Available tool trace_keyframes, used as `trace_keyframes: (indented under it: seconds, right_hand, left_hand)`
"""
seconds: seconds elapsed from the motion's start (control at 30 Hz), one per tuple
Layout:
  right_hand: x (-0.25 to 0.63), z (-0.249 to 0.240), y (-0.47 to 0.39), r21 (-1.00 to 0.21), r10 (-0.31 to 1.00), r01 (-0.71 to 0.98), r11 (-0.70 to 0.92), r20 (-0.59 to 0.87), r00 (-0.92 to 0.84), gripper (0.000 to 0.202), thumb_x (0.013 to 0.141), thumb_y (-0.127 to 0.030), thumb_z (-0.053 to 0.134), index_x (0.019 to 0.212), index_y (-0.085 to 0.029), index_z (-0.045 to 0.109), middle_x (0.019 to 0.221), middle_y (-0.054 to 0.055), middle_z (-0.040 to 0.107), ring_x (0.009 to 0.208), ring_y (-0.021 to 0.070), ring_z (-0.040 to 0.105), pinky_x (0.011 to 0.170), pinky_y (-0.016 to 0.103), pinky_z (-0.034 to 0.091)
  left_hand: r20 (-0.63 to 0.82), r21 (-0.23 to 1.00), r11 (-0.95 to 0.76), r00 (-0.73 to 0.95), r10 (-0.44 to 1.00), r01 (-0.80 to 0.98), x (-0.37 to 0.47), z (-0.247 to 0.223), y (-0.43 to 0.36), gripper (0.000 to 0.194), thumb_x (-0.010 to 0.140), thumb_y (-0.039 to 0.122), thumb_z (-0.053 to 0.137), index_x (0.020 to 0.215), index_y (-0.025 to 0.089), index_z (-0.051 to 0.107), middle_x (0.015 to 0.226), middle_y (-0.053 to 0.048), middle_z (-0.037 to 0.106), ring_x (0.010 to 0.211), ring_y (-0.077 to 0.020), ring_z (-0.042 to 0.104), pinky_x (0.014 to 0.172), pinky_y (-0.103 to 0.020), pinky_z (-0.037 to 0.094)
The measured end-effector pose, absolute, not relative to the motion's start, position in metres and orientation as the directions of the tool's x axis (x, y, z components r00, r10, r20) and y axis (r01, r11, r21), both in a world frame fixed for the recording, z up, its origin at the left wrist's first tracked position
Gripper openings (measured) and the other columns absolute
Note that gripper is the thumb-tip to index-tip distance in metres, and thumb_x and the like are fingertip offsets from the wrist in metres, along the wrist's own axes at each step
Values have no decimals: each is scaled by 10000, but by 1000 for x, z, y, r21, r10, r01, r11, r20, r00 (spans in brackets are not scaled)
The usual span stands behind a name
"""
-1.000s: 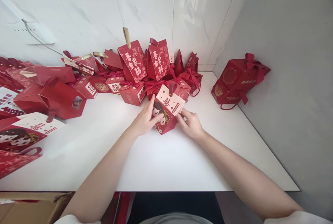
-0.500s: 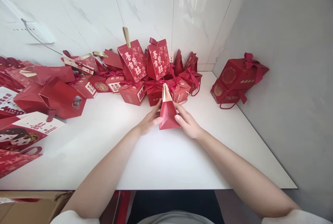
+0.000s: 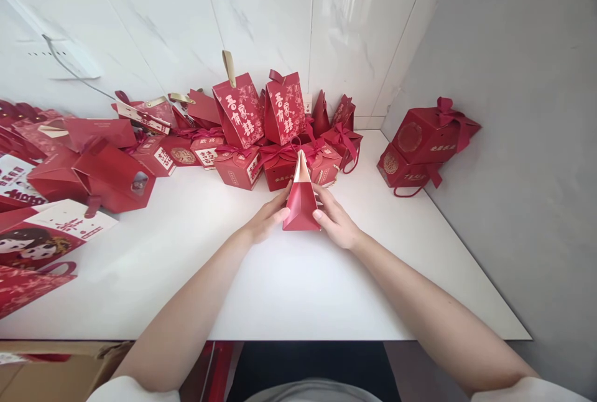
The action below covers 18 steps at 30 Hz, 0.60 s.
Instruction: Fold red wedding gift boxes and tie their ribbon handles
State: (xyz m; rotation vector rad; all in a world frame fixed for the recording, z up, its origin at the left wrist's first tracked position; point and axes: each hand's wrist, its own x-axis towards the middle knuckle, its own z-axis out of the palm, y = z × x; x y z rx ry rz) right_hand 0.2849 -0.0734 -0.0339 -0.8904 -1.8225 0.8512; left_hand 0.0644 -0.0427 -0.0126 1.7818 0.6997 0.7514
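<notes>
Between my hands, upright on the white table, stands a small red paper gift box [image 3: 301, 209] with a peaked top and a folded, pale-lined side turned toward me. My left hand [image 3: 267, 218] holds its left side, the thumb along the lower edge. On the opposite side my right hand [image 3: 336, 218] grips the box, thumb near the lower right edge. The fingertips behind the box are partly hidden. Right behind it sit red gift boxes with ribbon bows [image 3: 237, 165]. Two tall peaked boxes with white lettering [image 3: 284, 108] rest on top of those.
More red gift boxes and bags [image 3: 114, 175] crowd the left side of the white table [image 3: 308, 296]. Two stacked boxes with ribbons [image 3: 422, 140] stand at the right by the grey wall. A cardboard carton [image 3: 56, 374] is below the table's front left edge.
The held gift box has turned slightly, so its folded side faces me more squarely. Both hands stay on it in nearly the same place.
</notes>
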Motion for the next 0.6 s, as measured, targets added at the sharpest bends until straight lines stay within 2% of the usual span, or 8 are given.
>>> trace_keyframes:
  seconds: [0.1,0.17,0.27,0.3,0.37,0.47,0.53,0.6]
  right_hand:
    - [283,-35,-72,-829,863,254,498,444,-243,525,959,-495,467,1428,-271,390,1454,113,408,1251,263,488,1014,443,462]
    - [282,-36,-71,-850,893,277,449,431,-126,525,924,-474,542,1388,-266,411,1410,127,442,1082,239,588,894,415,529]
    - [281,-40,-67,-908,934,249,337,356,33,623,840,-464,657,1354,-244,383,1258,118,547,763,169,616,676,348,551]
    - [281,-41,-66,-921,943,233,312,330,45,591,833,-463,663,1315,-232,409,1159,92,596,703,154,599,642,328,537]
    - [282,-45,-63,-932,955,221,287,296,8,403,847,-462,643,1137,-209,523,922,36,646,645,147,574,621,301,506]
    - [281,-47,-63,-919,955,257,298,287,-78,249,864,-445,623,858,-198,591,751,15,639,630,154,567,612,287,474]
    - [281,-45,-66,-907,948,276,318,303,-99,244,870,-432,619,814,-196,596,756,17,645,628,151,563,600,279,461]
    - [280,-41,-69,-898,939,275,343,324,-115,248,890,-430,596,810,-195,597,751,10,640,627,144,556,594,268,452]
  left_hand:
    - [103,976,-192,558,824,103,57,-15,-37,587,902,564,464,1363,213,563,1338,-85,605,1268,-341,528,1072,-452,411]
    - [56,996,-82,461,885,35,51,-16,-30,559,881,537,510,1280,164,629,1247,-102,663,1199,-351,581,1038,-466,447]
    - [40,998,-23,314,949,-58,45,-21,-18,588,807,459,625,1325,186,578,1307,-83,628,1212,-353,570,1017,-476,471]
    - [53,997,-38,269,962,-61,44,-23,-15,614,791,446,645,1346,200,553,1340,-76,606,1229,-351,556,1026,-480,466]
    - [97,995,-94,210,973,-25,45,-28,-11,630,804,495,631,1354,200,541,1381,-77,572,1283,-346,509,1084,-489,418]
    - [141,989,-150,254,957,17,47,-33,-13,688,864,669,463,1369,207,529,1436,-76,518,1373,-326,413,1163,-479,326]
    - [159,986,-166,334,929,-10,48,-36,-17,765,856,751,351,1397,230,496,1461,-71,490,1393,-312,390,1168,-468,327]
    - [183,983,-178,382,906,-49,48,-36,-19,815,830,785,340,1404,224,485,1460,-87,490,1385,-311,404,1159,-459,348]
